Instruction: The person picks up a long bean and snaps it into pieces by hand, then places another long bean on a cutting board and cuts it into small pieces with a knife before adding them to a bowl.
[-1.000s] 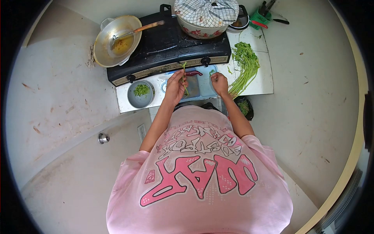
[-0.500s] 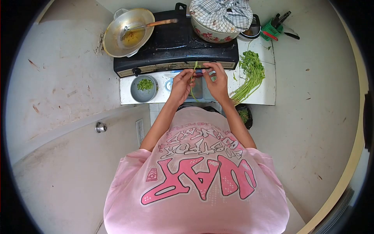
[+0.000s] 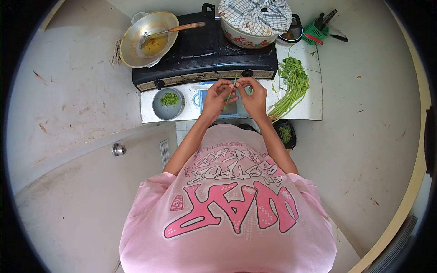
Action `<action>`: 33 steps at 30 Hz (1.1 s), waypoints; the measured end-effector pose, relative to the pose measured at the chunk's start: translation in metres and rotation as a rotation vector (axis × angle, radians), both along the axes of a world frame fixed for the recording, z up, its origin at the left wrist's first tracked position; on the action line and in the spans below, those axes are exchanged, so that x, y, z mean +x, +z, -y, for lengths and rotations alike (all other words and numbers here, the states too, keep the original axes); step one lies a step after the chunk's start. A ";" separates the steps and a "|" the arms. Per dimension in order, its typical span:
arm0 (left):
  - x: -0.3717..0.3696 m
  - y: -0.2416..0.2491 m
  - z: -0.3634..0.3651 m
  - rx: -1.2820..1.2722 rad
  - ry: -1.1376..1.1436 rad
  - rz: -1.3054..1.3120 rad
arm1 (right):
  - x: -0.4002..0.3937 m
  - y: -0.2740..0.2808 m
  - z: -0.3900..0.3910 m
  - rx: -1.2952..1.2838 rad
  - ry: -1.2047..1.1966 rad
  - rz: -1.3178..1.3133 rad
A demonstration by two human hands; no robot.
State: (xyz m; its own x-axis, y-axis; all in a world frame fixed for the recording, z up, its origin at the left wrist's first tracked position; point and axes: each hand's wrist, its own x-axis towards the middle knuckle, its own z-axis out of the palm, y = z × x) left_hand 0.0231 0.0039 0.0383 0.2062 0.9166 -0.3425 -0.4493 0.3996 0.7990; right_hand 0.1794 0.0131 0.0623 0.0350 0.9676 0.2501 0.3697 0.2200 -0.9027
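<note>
Both hands meet over a blue tray or board (image 3: 234,113), in front of the stove. My left hand (image 3: 217,99) is closed, its fingers pinching a thin green stem (image 3: 228,98) that runs down past the fingertips. At the stem's upper end, the thumb and fingertips of my right hand (image 3: 254,96) are pinched together on it. To the left, a grey bowl (image 3: 159,110) holds chopped greens (image 3: 169,99). A bunch of leafy green stems (image 3: 296,84) lies on the white counter to the right of my hands.
A black stove (image 3: 200,54) spans the back. On it are a wok (image 3: 129,43) with a wooden-handled utensil (image 3: 186,27) and a cloth-covered floral pot (image 3: 246,41). A green basket (image 3: 314,32) with knives is back right. A black bag (image 3: 291,142) of greens hangs below the counter.
My right hand has moved left, closing its fingertips on the stem's top beside my left hand. The leafy tip seen earlier no longer shows above the fingers.
</note>
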 end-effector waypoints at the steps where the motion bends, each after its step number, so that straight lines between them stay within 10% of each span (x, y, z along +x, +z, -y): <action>1: 0.001 0.001 0.000 0.016 -0.008 -0.024 | 0.001 0.000 0.001 0.002 -0.009 0.006; 26: -0.002 -0.032 -0.009 -0.379 0.010 0.347 | 0.022 -0.014 0.031 -0.099 -0.095 0.002; 33: -0.014 -0.037 -0.011 -0.303 0.109 0.210 | 0.064 -0.108 0.014 -0.307 -0.253 -0.045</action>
